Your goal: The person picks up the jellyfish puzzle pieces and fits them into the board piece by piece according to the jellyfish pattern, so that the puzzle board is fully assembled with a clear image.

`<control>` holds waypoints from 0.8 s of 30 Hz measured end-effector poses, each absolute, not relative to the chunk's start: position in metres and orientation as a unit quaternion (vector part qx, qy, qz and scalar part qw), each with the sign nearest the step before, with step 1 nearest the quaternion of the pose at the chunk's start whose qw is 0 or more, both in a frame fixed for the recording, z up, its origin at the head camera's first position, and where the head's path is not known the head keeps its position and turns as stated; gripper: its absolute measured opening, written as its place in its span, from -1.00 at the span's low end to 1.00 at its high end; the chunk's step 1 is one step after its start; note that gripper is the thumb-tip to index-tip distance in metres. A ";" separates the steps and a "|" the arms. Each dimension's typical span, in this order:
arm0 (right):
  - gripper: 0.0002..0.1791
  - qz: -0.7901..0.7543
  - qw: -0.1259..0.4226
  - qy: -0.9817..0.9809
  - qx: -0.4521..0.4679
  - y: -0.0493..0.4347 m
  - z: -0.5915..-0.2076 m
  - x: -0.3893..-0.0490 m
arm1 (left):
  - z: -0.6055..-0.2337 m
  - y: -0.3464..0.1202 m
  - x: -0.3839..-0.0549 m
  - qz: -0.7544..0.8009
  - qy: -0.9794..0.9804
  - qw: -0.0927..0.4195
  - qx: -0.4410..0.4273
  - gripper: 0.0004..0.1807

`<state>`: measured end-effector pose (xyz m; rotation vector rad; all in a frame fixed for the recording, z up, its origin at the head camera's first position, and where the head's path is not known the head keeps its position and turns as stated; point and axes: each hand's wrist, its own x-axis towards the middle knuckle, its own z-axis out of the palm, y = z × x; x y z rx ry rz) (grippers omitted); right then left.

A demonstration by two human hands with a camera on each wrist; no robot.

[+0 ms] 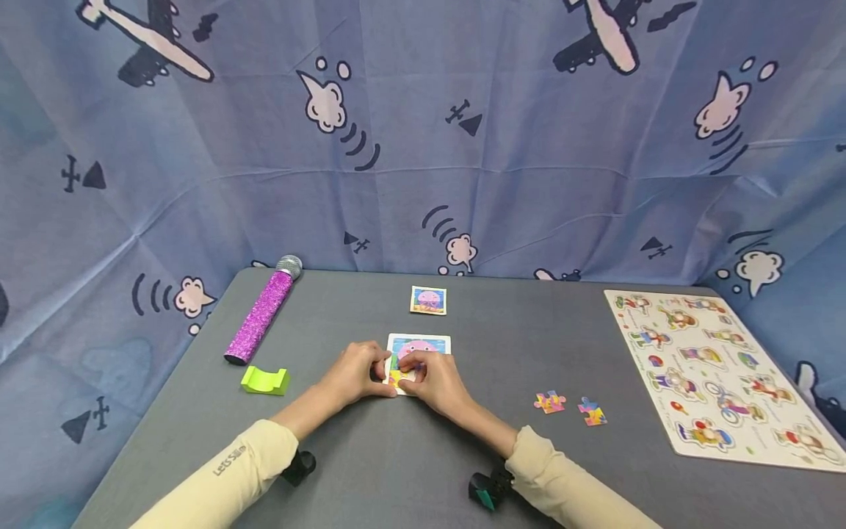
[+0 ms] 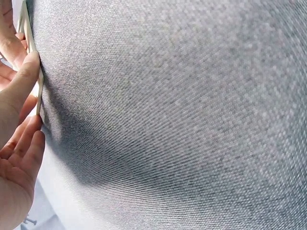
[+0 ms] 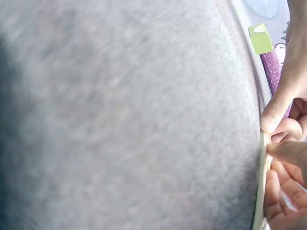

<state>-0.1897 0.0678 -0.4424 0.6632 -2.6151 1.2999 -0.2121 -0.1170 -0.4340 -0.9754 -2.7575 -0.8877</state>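
A small white-bordered jigsaw puzzle board (image 1: 419,340) with a pink cartoon creature lies on the grey table between both hands. My left hand (image 1: 357,371) grips its left side, thumb at the near-left corner and fingers along the edge. Curled over the board, my right hand (image 1: 439,378) pinches a yellow puzzle piece (image 1: 396,377) at the lower left of the picture; its fingers partly hide that piece. Both wrist views catch the board edge-on, as a thin pale rim (image 2: 28,33) beside the fingertips.
Two loose puzzle pieces, one pink-orange (image 1: 550,402) and one blue-yellow (image 1: 592,412), lie to the right. Behind the board is a small picture card (image 1: 428,300). A purple glitter microphone (image 1: 261,316) and a lime-green block (image 1: 265,380) sit left; a large peg puzzle board (image 1: 714,375) occupies the right.
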 end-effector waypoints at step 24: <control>-0.69 0.438 0.006 -0.888 0.142 0.057 -0.431 -0.194 | -0.430 -0.117 -0.210 -0.292 -0.907 0.027 -0.301 -0.60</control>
